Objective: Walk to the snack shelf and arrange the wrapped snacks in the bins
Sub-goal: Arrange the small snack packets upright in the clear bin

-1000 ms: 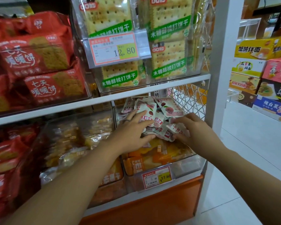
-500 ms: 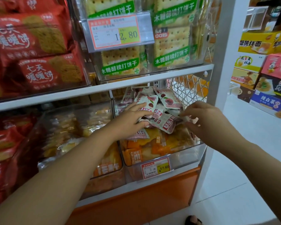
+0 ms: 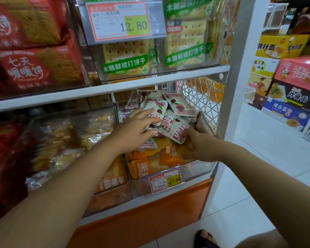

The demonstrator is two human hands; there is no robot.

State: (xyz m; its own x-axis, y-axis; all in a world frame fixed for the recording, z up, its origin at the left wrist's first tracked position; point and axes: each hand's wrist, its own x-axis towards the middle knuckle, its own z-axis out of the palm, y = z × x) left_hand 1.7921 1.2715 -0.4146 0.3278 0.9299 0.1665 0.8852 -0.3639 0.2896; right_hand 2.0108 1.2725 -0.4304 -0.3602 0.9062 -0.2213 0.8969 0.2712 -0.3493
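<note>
A heap of white-and-red wrapped snacks (image 3: pixel 170 111) fills the top of a clear bin (image 3: pixel 195 169) on the lower shelf, lying over orange packets (image 3: pixel 143 167). My left hand (image 3: pixel 136 127) lies flat on the heap's left side, fingers spread across the packets and thumb beneath one edge. At the heap's lower right corner my right hand (image 3: pixel 195 145) has its fingers curled around the edge of a white-and-red packet (image 3: pixel 177 134). Those fingertips are partly hidden behind the packets.
A price tag (image 3: pixel 165 180) hangs on the bin's front. Another clear bin of yellow packs (image 3: pixel 61 149) sits to the left. Cracker bins (image 3: pixel 184 47) fill the shelf above. Wire mesh (image 3: pixel 200 97) and a white post (image 3: pixel 240 68) close the right side. Cartons (image 3: pixel 286 90) stand across the aisle.
My right hand lifted off the heap, then came back down to its lower right corner and closed on a packet. My left hand stayed on the heap, sliding slightly.
</note>
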